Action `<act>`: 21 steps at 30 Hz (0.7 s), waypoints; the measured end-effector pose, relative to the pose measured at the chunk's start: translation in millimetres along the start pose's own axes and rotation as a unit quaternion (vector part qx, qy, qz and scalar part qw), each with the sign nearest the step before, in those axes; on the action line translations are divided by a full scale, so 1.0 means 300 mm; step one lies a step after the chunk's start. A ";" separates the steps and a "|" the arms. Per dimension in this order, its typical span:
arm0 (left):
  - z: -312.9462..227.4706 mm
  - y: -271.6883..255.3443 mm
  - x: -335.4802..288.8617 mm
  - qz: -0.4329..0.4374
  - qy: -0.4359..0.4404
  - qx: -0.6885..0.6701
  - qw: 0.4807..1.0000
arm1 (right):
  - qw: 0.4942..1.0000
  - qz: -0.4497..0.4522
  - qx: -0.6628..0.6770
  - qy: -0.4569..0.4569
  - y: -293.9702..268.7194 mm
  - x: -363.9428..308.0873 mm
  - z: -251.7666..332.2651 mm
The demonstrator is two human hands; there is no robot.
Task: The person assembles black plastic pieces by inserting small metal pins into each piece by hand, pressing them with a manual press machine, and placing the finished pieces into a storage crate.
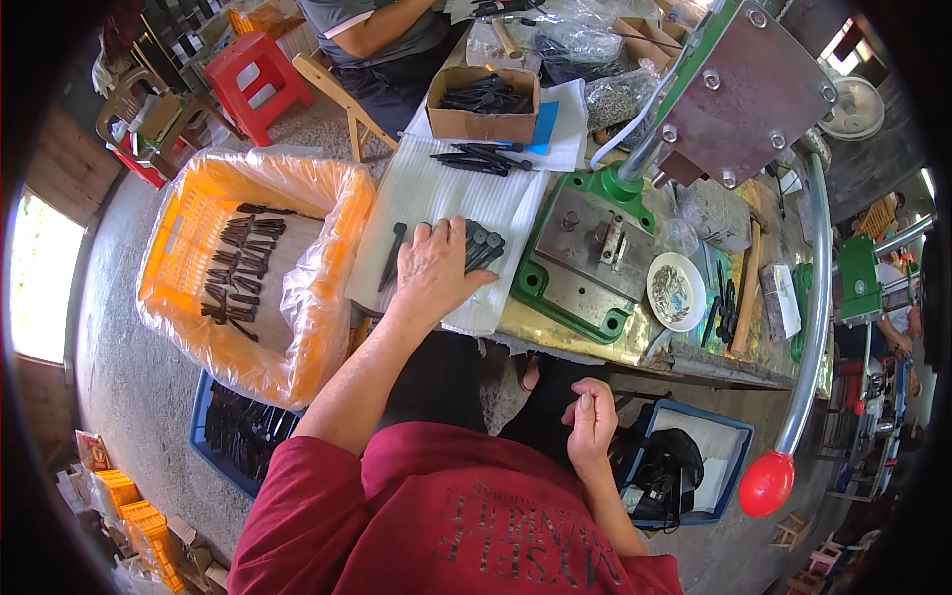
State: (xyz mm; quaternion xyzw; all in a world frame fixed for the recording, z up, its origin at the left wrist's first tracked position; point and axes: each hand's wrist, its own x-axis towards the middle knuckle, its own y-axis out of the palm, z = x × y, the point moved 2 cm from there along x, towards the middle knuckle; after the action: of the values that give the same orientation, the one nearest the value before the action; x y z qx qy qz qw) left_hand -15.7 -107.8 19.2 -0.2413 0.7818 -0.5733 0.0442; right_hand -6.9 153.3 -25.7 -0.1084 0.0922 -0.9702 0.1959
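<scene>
At the lower centre of the frame, the right hand (591, 421) is hovering over the lap, its fingers (585, 402) pinching together on something too small to tell. Above it, left of centre, the left hand (433, 273) is lying flat, fingers spread, on a pile of black long-handled metal parts (483, 246) resting on the white corrugated sheet (436, 188) covering the table (565, 332). Further left, an orange plastic crate lined with clear film (248, 268) is holding similar parts. At the right, the green-based metal press (595, 263) is standing, a brown cardboard box (483, 104) beyond.
</scene>
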 end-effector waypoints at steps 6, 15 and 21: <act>-0.006 0.045 0.012 0.079 -0.015 0.070 0.994 | 1.000 -0.010 0.001 -0.001 -0.009 -0.002 -0.008; -0.010 0.069 0.023 0.080 -0.002 0.063 0.995 | 1.000 -0.003 -0.008 -0.005 -0.010 0.001 -0.030; 0.014 0.086 0.039 0.075 0.004 0.035 0.997 | 1.000 -0.012 0.009 0.021 -0.006 -0.006 -0.026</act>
State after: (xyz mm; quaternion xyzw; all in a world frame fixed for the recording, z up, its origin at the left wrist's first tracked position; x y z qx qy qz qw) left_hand -33.0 -110.6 -3.5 -0.1778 0.7773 -0.5964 0.0927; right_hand -7.9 156.8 -33.2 -0.0876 0.0860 -0.9754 0.1832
